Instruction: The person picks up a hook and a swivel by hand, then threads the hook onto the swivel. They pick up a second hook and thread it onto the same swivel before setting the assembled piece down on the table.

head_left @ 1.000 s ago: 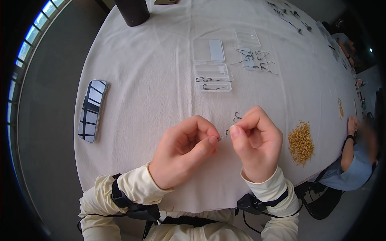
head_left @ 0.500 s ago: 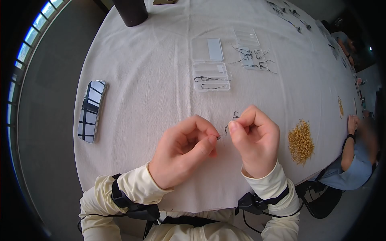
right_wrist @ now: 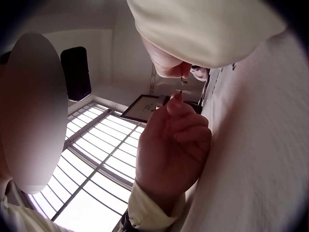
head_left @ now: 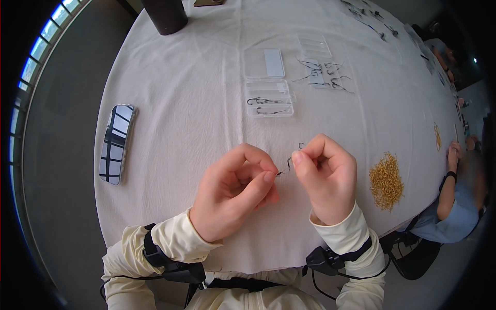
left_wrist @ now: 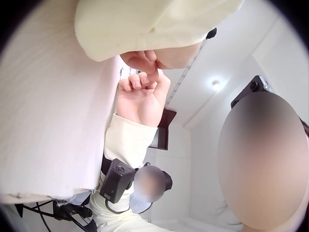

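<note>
In the head view, my right hand (head_left: 330, 183) pinches a dark fishing hook (head_left: 301, 145) between thumb and forefinger. The hook's curved bend shows above the fingertips, and a dark end sticks out toward the left. Facing it, my left hand (head_left: 232, 194) pinches a small dark piece (head_left: 279, 173) at its fingertips; its kind cannot be made out. A thin strand shows in the narrow gap between the two hands. Both hands are over the cloth-covered table (head_left: 170, 155). In the right wrist view the left fingertips (right_wrist: 176, 102) stand just below the right ones.
Two open clear boxes (head_left: 269, 114) (head_left: 313, 47) with hooks lie ahead. A pile of small gold pieces (head_left: 386, 182) is at right, with a gold loop (head_left: 437, 137) beyond. A phone (head_left: 116, 144) lies left, a dark cup (head_left: 165, 15) behind. Another person (head_left: 444, 222) sits at right.
My left fingertips have risen slightly, and the small dark piece now tilts up toward the right hand. The right hand keeps its pinch on the hook, shifted slightly left and up.
</note>
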The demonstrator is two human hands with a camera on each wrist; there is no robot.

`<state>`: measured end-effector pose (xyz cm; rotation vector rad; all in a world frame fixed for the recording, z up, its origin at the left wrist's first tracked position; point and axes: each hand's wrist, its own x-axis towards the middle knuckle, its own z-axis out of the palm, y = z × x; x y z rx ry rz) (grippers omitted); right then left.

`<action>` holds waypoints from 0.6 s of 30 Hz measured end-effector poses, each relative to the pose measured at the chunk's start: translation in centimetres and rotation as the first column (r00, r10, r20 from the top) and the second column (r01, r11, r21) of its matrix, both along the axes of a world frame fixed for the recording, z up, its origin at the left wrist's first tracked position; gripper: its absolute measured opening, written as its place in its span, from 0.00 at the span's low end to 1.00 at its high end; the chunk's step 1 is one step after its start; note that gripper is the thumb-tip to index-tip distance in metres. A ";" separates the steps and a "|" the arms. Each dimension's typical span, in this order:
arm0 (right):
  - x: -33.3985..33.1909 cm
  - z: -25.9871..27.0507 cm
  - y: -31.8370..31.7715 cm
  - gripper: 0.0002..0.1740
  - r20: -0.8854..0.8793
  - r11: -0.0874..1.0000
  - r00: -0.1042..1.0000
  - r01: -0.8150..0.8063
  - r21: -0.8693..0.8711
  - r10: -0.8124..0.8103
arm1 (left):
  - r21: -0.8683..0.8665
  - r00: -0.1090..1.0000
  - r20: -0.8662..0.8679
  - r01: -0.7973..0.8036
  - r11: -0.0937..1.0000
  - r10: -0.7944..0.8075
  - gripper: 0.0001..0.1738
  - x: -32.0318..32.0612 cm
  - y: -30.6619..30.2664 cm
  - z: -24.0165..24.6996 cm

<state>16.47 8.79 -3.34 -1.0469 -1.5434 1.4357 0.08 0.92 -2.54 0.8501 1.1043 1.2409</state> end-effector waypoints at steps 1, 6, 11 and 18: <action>0.0 0.0 0.0 0.10 -0.016 1.000 1.000 0.000 -0.014 -0.001 | 0.003 1.000 0.000 0.004 1.000 -0.004 0.04 0.0 0.0 0.0; 0.1 0.3 0.2 0.09 -0.047 1.000 0.999 0.018 -0.023 -0.020 | 0.021 1.000 0.002 0.026 0.999 -0.027 0.04 -0.2 -0.1 -0.1; 0.2 0.9 0.2 0.08 -0.062 0.999 0.997 0.034 -0.006 -0.034 | -0.031 0.996 0.052 0.071 0.997 -0.070 0.05 -0.5 -0.3 0.2; 0.3 0.9 0.2 0.07 -0.090 0.999 0.995 0.047 0.024 -0.044 | 0.013 0.995 0.077 0.064 0.998 -0.065 0.07 -0.5 -0.4 0.2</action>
